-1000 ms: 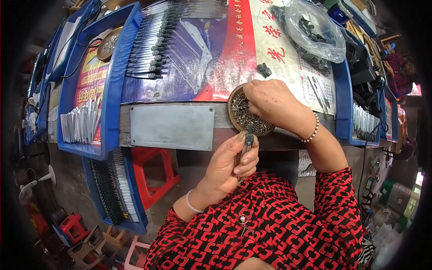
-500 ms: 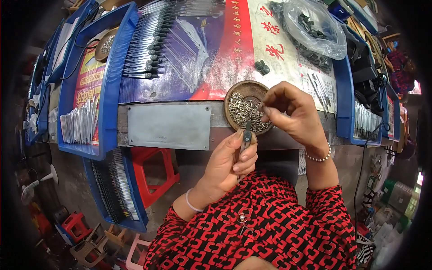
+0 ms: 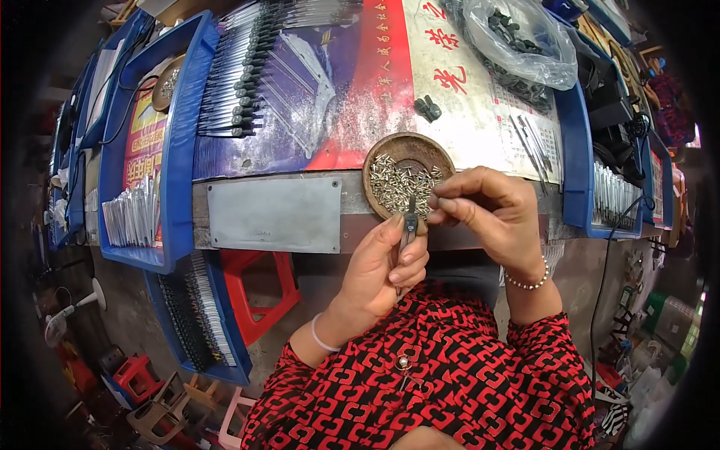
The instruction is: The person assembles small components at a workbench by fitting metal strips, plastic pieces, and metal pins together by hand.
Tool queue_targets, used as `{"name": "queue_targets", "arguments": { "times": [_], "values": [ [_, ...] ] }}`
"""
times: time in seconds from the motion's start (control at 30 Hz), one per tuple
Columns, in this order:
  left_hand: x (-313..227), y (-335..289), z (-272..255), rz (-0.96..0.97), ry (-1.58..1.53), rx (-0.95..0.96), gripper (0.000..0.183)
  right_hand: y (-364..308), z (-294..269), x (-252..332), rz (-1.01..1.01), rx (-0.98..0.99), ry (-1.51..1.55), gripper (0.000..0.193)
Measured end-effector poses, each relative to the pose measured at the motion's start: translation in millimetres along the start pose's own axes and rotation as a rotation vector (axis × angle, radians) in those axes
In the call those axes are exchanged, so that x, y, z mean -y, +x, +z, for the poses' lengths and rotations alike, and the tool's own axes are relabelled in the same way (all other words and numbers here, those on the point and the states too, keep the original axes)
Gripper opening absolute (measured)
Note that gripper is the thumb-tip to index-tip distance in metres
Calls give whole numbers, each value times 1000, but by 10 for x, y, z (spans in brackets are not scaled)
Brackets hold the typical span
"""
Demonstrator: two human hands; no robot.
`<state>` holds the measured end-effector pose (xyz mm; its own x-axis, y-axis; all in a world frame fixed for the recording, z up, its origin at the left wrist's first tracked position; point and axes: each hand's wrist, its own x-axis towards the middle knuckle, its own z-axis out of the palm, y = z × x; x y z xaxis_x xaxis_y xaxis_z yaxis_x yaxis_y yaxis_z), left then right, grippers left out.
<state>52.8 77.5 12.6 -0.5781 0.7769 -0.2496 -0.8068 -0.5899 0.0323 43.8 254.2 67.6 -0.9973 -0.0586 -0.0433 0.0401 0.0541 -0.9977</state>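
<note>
My left hand (image 3: 369, 276) is closed round a slim metal rod with a black plastic head (image 3: 410, 223), held upright so the head sticks out above the thumb. A thin dark tip rises from that head, in front of the bowl. Just to the right, my right hand (image 3: 496, 223) has thumb and forefinger pinched together close to the head. Whatever lies between those fingertips is too small to make out. Directly beyond both hands sits a round brown bowl (image 3: 367, 176) holding many small metal pins (image 3: 397, 182) that look like rivets.
Finished-looking rods with black heads (image 3: 241, 84) lie in rows at the far left. Loose black plastic parts (image 3: 428, 109) and a clear bag (image 3: 556, 66) of such parts lie beyond the bowl. Metal strips (image 3: 532, 146) rest at right. Blue trays (image 3: 177, 150) flank the bench; a red stool (image 3: 259, 304) stands below.
My right hand has come down from over the bowl's right side, bringing its pinched fingertips nearer the black head. My left hand keeps its hold. The whole view has shifted slightly.
</note>
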Motion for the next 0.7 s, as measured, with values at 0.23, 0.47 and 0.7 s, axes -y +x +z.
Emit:
{"name": "queue_targets", "arguments": {
  "times": [0.23,0.47,0.7],
  "values": [
    [14,21,97,70,140,-143,28,-161,123,16,-224,50,-237,10],
    [30,24,136,120,218,-136,23,-124,203,-138,-511,-58,-379,14],
    [74,23,76,180,267,-32,19,-117,232,-184,-572,-100,-438,15]
  ]
}}
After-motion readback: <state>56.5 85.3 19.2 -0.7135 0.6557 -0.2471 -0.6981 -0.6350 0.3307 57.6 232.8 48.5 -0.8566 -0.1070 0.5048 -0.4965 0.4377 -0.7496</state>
